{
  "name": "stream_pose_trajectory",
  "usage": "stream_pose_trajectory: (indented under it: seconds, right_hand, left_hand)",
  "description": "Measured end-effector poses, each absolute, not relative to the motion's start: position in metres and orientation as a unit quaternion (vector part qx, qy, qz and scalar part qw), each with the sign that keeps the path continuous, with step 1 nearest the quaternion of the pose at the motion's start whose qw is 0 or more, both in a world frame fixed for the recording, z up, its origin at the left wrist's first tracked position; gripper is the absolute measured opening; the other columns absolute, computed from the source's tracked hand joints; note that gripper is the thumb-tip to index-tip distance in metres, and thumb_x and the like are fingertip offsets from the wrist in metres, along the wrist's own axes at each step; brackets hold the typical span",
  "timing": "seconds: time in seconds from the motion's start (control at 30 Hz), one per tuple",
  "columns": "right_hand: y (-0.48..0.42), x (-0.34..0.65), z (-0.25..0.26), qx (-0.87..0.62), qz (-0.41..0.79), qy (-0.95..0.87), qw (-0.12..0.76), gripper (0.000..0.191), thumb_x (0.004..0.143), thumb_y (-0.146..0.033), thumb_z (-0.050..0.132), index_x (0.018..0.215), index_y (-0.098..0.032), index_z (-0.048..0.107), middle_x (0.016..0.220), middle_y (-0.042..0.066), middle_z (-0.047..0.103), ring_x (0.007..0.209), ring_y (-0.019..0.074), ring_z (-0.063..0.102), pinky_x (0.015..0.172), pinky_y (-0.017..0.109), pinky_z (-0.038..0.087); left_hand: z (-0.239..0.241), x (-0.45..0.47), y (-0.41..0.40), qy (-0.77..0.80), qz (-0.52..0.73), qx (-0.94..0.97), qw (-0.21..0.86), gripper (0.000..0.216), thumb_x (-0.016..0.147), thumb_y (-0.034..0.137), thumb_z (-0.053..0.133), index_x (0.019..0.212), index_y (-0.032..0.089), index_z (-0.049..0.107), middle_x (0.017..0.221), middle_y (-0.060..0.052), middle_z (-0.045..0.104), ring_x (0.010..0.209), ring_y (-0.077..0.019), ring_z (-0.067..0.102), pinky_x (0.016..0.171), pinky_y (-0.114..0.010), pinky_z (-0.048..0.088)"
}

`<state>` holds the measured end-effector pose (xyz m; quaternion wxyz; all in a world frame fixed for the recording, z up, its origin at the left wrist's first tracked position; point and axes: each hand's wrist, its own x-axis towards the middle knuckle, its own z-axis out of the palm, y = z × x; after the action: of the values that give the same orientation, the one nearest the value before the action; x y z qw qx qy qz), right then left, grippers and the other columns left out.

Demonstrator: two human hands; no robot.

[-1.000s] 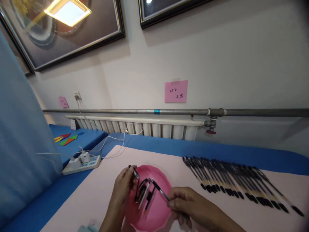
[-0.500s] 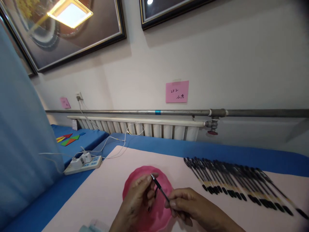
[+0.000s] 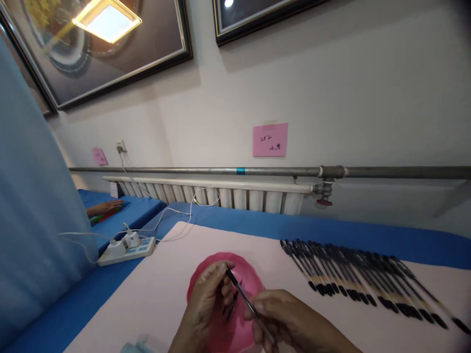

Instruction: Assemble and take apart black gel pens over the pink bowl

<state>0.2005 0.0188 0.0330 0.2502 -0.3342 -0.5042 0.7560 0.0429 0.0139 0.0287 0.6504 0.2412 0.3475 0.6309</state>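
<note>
My left hand and my right hand meet over a pink dish at the bottom of the view. Both pinch a thin pen refill that slants from upper left to lower right, the left fingers at its upper end, the right fingers lower down. Dark pen parts lie in the dish, mostly hidden behind my left hand. A long row of black pens lies side by side on the pink sheet to the right.
A white power strip with plugs and cables sits on the blue table cover at left. Another person's hand rests on coloured shapes on the far left table. A radiator and pipe run along the wall.
My left hand came from the dish's left rim to the refill and now grips its upper end. My right hand slid slightly down. Another person's hand appeared on the far left table.
</note>
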Motion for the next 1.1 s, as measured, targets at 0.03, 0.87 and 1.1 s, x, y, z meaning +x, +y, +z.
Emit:
stream_pose_trajectory:
  seconds: [0.03,0.87,1.1]
  right_hand:
    - [0.019,0.201,0.034,-0.336,0.75,-0.506,0.261,0.022,0.072,-0.036,0.053,0.068,-0.014,0.055,0.054,0.001,0.06,0.042,0.0077,0.047,0.045,0.02,0.028]
    - [0.012,0.194,0.039,-0.358,0.778,-0.439,0.271,0.018,0.064,-0.027,0.059,0.077,-0.018,0.05,0.061,-0.001,0.061,0.046,0.0073,0.053,0.039,0.015,0.032]
    - [0.019,0.205,0.043,-0.4,0.722,-0.526,0.205,0.008,0.066,-0.024,0.05,0.069,-0.017,0.05,0.055,-0.002,0.059,0.034,0.0037,0.041,0.032,0.015,0.023]
  left_hand:
    - [0.029,0.043,0.014,0.348,0.634,0.239,0.648,0.028,0.063,0.033,0.077,0.077,0.012,0.065,0.049,0.006,0.045,0.04,-0.003,0.035,0.039,-0.016,0.023]
    - [0.031,0.042,0.014,0.357,0.645,0.221,0.638,0.031,0.06,0.035,0.078,0.076,0.012,0.065,0.05,0.005,0.048,0.043,-0.0047,0.041,0.041,-0.017,0.029]
    - [0.028,0.025,0.019,0.36,0.673,0.222,0.607,0.029,0.063,0.035,0.076,0.074,0.013,0.06,0.05,0.007,0.044,0.042,-0.0041,0.037,0.041,-0.016,0.027]
